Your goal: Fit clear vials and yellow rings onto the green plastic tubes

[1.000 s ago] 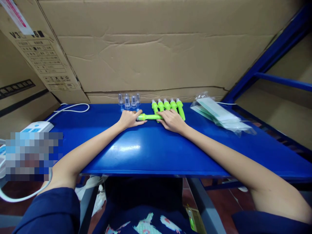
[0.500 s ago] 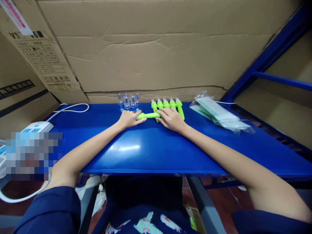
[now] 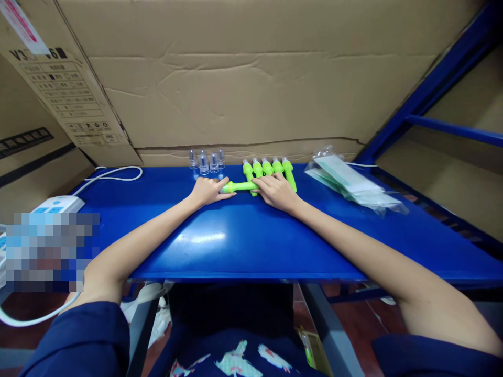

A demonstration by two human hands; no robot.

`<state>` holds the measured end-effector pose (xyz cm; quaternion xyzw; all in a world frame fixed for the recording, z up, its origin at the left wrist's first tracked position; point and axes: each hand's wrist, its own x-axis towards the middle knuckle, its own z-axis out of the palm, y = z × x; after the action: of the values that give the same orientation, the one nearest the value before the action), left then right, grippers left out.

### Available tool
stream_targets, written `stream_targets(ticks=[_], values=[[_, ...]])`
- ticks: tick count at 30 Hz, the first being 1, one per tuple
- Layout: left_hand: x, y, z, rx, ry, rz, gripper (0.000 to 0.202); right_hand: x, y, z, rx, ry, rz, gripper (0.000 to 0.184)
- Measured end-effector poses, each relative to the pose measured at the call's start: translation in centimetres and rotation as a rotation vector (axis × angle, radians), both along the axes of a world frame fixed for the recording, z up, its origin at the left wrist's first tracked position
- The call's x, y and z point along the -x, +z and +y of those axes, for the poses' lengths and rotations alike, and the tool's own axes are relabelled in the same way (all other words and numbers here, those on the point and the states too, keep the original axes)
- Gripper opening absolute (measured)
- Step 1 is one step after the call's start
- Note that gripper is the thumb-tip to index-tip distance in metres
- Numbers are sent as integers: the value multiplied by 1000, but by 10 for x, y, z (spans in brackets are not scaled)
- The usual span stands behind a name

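Note:
A bright green plastic stick point(image 3: 244, 186) lies level between my hands, just above or on the blue table point(image 3: 236, 238); I cannot tell which. My left hand point(image 3: 207, 192) is closed round its left end, which looks clear or pale at the tip. At the stick's other end, my right hand point(image 3: 277, 191) grips it with bent fingers, hiding that end. Behind my right hand several similar green sticks with clear tips point(image 3: 267, 167) lie side by side, partly covered by the hand. Several clear plastic caps point(image 3: 203, 163) stand upright beyond my left hand.
To the right lies a clear plastic bag with pale green and white sheets point(image 3: 351, 180). A white power strip point(image 3: 58, 205) with a white cable point(image 3: 113, 174) is at the left. Cardboard point(image 3: 251, 94) walls the back, and a blue metal frame point(image 3: 424, 78) rises at the right.

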<state>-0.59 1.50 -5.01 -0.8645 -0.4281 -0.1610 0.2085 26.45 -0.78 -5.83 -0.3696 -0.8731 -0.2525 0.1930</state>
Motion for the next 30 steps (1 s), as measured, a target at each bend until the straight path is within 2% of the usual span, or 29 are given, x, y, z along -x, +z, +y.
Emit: stream_targets(ticks=[9, 17, 26, 30], values=[[-1, 0, 0, 14, 20, 10, 65, -2, 0, 1, -29, 86, 31, 34], [-4, 3, -4, 34, 9, 26, 69, 0, 3, -1, 36, 36, 61, 38], [-1, -1, 0, 2, -29, -2, 70, 1, 1, -1, -7, 49, 44, 50], [0, -1, -1, 0, -53, -16, 68, 1, 0, -1, 20, 75, 0, 48]])
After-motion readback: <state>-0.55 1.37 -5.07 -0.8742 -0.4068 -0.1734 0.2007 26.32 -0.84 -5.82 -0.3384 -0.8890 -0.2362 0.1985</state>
